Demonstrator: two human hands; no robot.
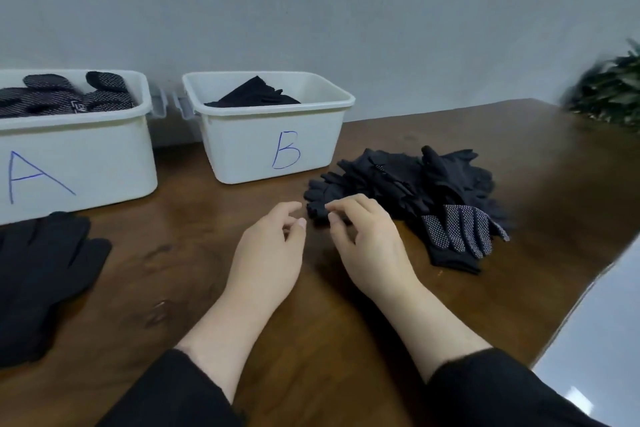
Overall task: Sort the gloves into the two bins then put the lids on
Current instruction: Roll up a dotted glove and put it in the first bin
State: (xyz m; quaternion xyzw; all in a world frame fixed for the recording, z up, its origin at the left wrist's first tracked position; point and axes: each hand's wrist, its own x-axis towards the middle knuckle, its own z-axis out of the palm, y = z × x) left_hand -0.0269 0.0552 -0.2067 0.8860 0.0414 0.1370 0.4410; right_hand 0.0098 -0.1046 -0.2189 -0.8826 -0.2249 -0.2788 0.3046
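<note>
hovering mid-frame, both hands curl loosely; the left hand [268,246] holds nothing, the right hand [363,236] has fingertips [333,217] touching the near edge of the glove pile [415,184], right of bin b [270,146].

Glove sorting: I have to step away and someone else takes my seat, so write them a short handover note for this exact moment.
Left hand: loosely curled, holds nothing.
Right hand: fingertips at the near edge of the pile of black gloves; whether it has hold of one is unclear.
Bin A holds dotted gloves; bin B holds plain black ones. Both are open; no lids in view.
A dotted glove lies at the pile's near right. More black gloves lie at the table's left.
Left: sort the pile and the left gloves, then fit the lids.
</note>
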